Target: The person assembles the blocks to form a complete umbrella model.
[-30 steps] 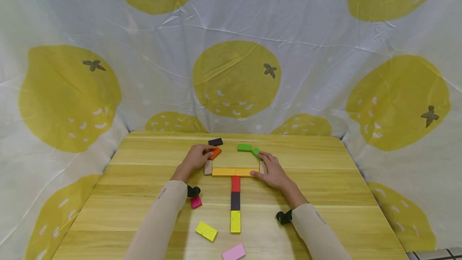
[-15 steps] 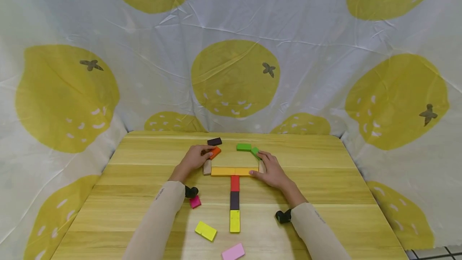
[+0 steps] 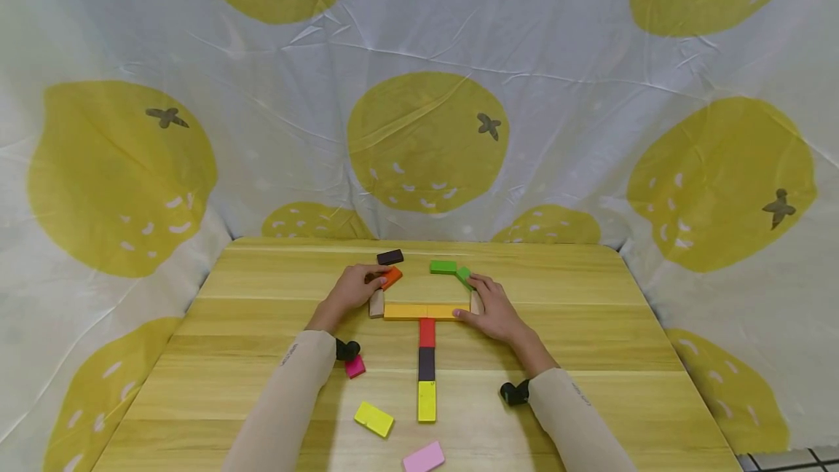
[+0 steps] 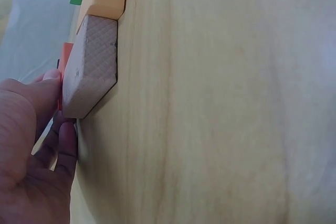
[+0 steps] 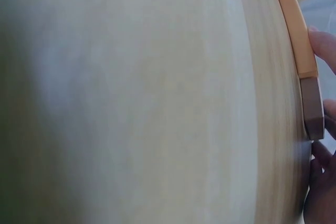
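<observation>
In the head view, my left hand (image 3: 349,290) pinches an orange block (image 3: 392,277) between thumb and fingers. That block slants above a beige block (image 3: 376,304) at the left end of two yellow-orange blocks (image 3: 406,312) laid end to end. My right hand (image 3: 496,314) rests by the right end, its fingertips at a slanted green block (image 3: 463,275) and its thumb at the yellow-orange row. Another beige block (image 3: 476,302) is partly covered by this hand. The left wrist view shows my thumb against the orange block (image 4: 66,56), behind the beige block (image 4: 94,59).
A second green block (image 3: 443,266) and a dark block (image 3: 390,257) lie at the back. Red (image 3: 427,332), dark (image 3: 427,363) and yellow (image 3: 427,401) blocks run in a column below the row. Loose magenta (image 3: 355,366), yellow (image 3: 374,419) and pink (image 3: 424,457) blocks lie nearer.
</observation>
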Demonstrator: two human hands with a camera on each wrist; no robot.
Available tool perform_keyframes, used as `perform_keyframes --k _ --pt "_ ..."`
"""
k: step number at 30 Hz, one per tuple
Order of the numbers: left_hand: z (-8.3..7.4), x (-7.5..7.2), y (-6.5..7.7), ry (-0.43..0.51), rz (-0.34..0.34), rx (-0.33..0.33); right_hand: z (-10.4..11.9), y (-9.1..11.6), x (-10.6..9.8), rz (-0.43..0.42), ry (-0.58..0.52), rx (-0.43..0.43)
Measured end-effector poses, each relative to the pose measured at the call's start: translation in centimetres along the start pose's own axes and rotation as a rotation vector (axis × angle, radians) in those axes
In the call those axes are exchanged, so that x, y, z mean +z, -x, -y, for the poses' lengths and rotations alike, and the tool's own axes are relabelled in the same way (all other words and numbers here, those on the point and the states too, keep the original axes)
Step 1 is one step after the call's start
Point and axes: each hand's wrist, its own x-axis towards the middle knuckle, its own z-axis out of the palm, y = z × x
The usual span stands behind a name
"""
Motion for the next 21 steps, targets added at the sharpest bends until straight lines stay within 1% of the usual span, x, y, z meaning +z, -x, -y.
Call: perform_keyframes --k 7,9,11,16,19,21 --pt "0.1 0.1 0.0 0.009 0.000 -0.009 0.1 0.0 0.0 0.000 -0.004 0.000" --pt "0.0 0.0 0.1 0.014 0.004 -0.002 0.1 0.0 -0.1 0.000 -0.005 -0.002" --pt "-0.1 -0.2 0.4 0.041 0.003 0.011 0.1 0.0 -0.1 0.000 -0.005 -0.003" --pt "-0.1 -0.8 1.6 0.134 0.000 0.066 0.0 0.0 0.0 -0.004 -0.008 -0.006" --pt "0.4 -0.9 2.4 0.158 -0.005 0.089 0.0 0.0 0.0 -0.004 -0.009 -0.002" --pt "0.6 -0.9 2.8 0.167 -0.012 0.090 0.0 0.0 0.1 -0.004 -0.010 -0.001"
